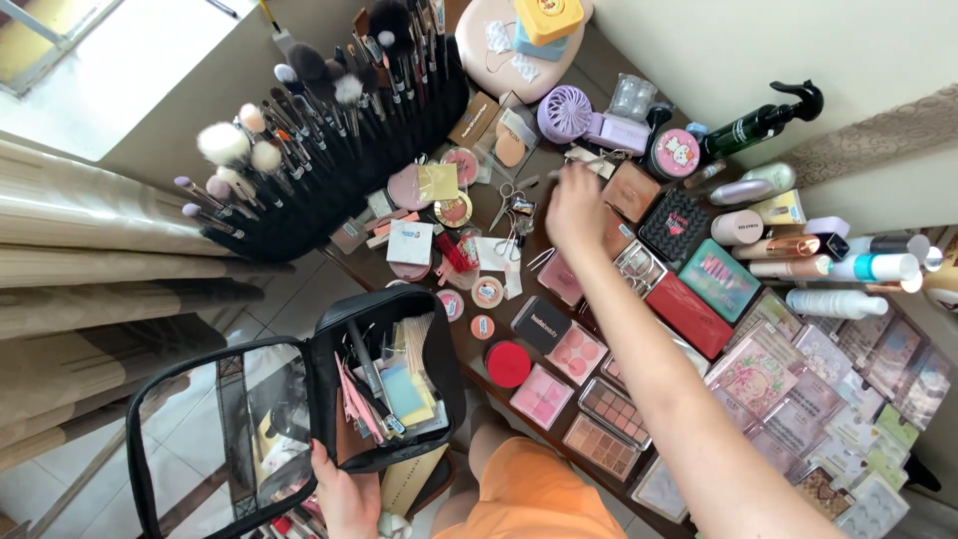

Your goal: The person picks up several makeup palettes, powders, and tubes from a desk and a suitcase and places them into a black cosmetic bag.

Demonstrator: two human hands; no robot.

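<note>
My left hand [344, 499] grips the lower edge of an open black makeup case [384, 374] with a clear-panelled lid [220, 439], held beside the table's near edge. Inside the case lie pink and blue flat items and thin tools. My right hand [574, 205] stretches over the middle of the dark table [469, 344], blurred, fingers pointing away, above a tan square compact [632, 190] and small metal scissors [509, 205]. I cannot tell whether it holds anything. Blush and eyeshadow palettes [544, 394] lie under my forearm.
A black stand packed with makeup brushes [329, 130] fills the table's left rear. A purple mini fan [564, 112], a dark green pump bottle [763, 122], tubes and bottles [848, 269], and false-lash boxes [848, 409] crowd the right. A curtain [90, 260] hangs left.
</note>
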